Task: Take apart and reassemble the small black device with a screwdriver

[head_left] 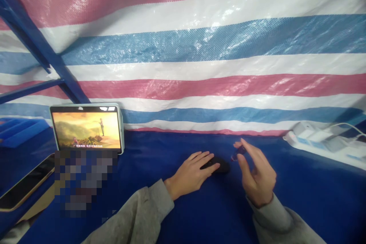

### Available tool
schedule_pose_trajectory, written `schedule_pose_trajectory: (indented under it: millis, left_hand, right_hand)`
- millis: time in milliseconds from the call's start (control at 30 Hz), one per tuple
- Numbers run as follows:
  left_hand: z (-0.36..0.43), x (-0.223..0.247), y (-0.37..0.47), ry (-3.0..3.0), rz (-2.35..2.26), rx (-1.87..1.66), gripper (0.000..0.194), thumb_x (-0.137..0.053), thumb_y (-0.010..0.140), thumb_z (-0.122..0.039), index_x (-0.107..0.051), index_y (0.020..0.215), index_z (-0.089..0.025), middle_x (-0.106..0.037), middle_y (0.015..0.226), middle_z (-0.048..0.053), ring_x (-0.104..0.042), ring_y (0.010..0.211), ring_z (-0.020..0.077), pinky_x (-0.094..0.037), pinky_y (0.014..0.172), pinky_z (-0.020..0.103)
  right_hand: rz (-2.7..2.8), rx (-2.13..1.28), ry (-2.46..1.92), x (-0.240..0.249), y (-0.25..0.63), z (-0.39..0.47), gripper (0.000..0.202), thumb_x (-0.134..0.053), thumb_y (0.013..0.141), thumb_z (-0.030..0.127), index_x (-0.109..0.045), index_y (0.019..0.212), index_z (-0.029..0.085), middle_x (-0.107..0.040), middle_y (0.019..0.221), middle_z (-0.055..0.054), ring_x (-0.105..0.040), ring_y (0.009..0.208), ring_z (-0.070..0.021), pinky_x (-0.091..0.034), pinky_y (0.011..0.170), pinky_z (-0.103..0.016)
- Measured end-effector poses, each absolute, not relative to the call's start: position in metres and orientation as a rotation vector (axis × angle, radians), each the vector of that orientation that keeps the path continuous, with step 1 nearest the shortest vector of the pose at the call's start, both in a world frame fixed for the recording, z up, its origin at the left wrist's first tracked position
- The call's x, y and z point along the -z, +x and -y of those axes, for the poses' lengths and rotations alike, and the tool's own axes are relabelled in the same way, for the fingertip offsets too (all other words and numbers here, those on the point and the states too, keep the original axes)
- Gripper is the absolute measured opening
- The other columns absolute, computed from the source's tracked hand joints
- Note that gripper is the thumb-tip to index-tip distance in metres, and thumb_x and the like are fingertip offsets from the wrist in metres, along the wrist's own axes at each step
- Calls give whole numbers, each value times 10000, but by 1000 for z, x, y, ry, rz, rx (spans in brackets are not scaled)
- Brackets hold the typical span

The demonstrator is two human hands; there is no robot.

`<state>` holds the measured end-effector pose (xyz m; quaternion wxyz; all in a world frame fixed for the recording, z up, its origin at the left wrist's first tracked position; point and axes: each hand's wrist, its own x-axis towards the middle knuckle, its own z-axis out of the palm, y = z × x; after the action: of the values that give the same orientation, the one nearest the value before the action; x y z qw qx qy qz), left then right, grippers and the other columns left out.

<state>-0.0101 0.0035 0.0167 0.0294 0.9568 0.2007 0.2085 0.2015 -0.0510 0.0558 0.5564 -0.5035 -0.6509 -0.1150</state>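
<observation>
A black, rounded computer mouse lies on the blue tabletop. My left hand is closed over its left end, with the thumb on the near side and the fingers across the top. Just right of the mouse, my right hand is raised a little above the table. Between its thumb and fingertips it pinches a small, dark, partly see-through piece, too small and blurred to name. That piece is apart from the mouse.
A tablet playing a video stands at the left, with a phone in front of it. Farther left is a blue tray. A white power strip with plugs lies at the right. Striped sheeting hangs behind the table.
</observation>
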Motion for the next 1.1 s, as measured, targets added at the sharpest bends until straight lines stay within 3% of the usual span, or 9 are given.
schedule_pose_trajectory:
  millis: [67, 167, 367, 467, 567, 700, 833, 1000, 1100]
  left_hand:
    - [-4, -17, -10, 2952, -614, -643, 405, -447, 1033, -242, -473, 1437, -240, -461, 1513, 109, -408, 1427, 251, -373, 1161, 450]
    - [-3, -17, -10, 2952, -621, -638, 399, -448, 1033, -240, -481, 1431, -236, -470, 1506, 112, -409, 1426, 252, -376, 1159, 455]
    - [-3, -17, -10, 2951, -624, -643, 413, -468, 1026, -240, -473, 1440, -242, -462, 1513, 110, -406, 1429, 251, -371, 1164, 451]
    - [-3, -17, -10, 2955, -624, -638, 408, -462, 1028, -238, -480, 1435, -238, -473, 1504, 112, -412, 1425, 254, -374, 1161, 452]
    - [-3, -18, -10, 2951, -625, -648, 409, -467, 1024, -235, -483, 1433, -241, -477, 1501, 111, -421, 1419, 249, -379, 1158, 448]
    - [-3, -19, -11, 2957, -614, -653, 411, -457, 1026, -236, -482, 1437, -242, -473, 1505, 112, -420, 1419, 252, -378, 1158, 454]
    - [-3, -19, -10, 2958, -618, -649, 400, -443, 1034, -245, -490, 1430, -237, -480, 1499, 115, -427, 1415, 257, -385, 1153, 457]
    - [-3, -17, -10, 2949, -623, -653, 402, -446, 1033, -245, -484, 1433, -245, -474, 1504, 110, -427, 1415, 255, -388, 1150, 463]
    - [-3, -17, -10, 2951, -619, -665, 403, -446, 1033, -243, -480, 1434, -244, -473, 1505, 110, -422, 1418, 254, -387, 1151, 461]
  right_hand:
    - [1544, 260, -1205, -57, 201, 50, 415, -567, 929, 208, -565, 1344, 221, -701, 1131, -108, -674, 1031, -244, -571, 869, -416]
    - [1467, 343, -1236, -56, 200, 49, 356, -665, 876, 257, -638, 1229, 223, -709, 1033, -93, -671, 991, -250, -571, 852, -419]
    - [1535, 189, -1284, -54, 201, 49, 475, -538, 951, 261, -487, 1420, 209, -708, 1130, -111, -691, 926, -221, -574, 838, -405]
    - [1491, 272, -1288, -54, 202, 49, 441, -619, 908, 304, -567, 1337, 220, -702, 1064, -98, -672, 963, -238, -566, 854, -416]
    - [1494, 292, -1239, -54, 202, 49, 405, -614, 909, 256, -587, 1312, 229, -708, 1014, -84, -683, 917, -222, -571, 841, -394]
    - [1655, 167, -1229, -55, 202, 50, 444, -508, 959, 229, -497, 1403, 229, -705, 1147, -93, -696, 981, -212, -580, 853, -366]
    - [1602, 251, -1233, -57, 201, 50, 369, -609, 911, 269, -600, 1279, 238, -697, 1045, -83, -677, 965, -225, -577, 847, -386]
    - [1610, 168, -1215, -56, 201, 50, 484, -524, 947, 190, -473, 1427, 227, -703, 1058, -85, -686, 886, -191, -578, 809, -360]
    - [1568, 193, -1221, -55, 202, 49, 431, -588, 920, 231, -547, 1350, 225, -695, 984, -71, -672, 858, -198, -574, 811, -378]
